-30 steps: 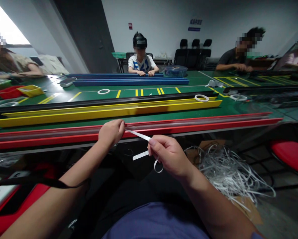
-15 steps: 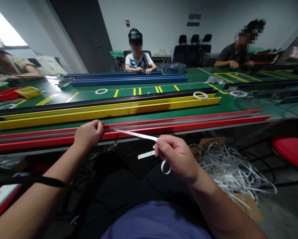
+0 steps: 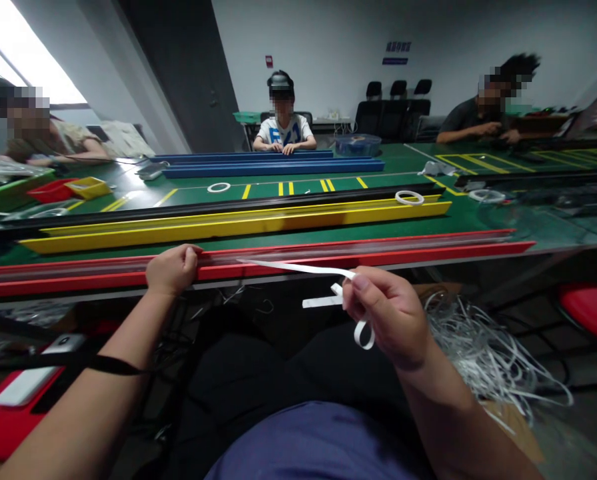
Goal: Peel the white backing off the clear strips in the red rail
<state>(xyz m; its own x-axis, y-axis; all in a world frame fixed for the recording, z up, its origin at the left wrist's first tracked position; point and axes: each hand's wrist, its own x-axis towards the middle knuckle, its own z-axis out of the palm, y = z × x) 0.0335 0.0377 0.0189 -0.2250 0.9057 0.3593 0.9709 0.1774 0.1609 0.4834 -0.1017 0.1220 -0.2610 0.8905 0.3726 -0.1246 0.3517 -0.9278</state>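
My left hand (image 3: 172,269) sits on the near red channel rail (image 3: 328,261), its fingers curled over the rail's edge. My right hand (image 3: 386,317) is in front of the rail and pinches a thin white plastic strip (image 3: 298,268) between thumb and fingers. The strip's long end reaches left over the rail, ending apart from my left hand. A short end (image 3: 321,302) sticks out to the left of my right hand, and a small loop (image 3: 363,335) hangs below it.
A tangled pile of white strips (image 3: 483,353) lies on cardboard at the floor, right. Beyond the red rail are yellow (image 3: 228,229), black and blue channels on the green table (image 3: 298,189), with white rings. Several seated people work around it. A red stool (image 3: 591,310) stands right.
My right hand has moved to the right with the strip, while my left hand has slid left along the red rail. The gap between my hands has widened.
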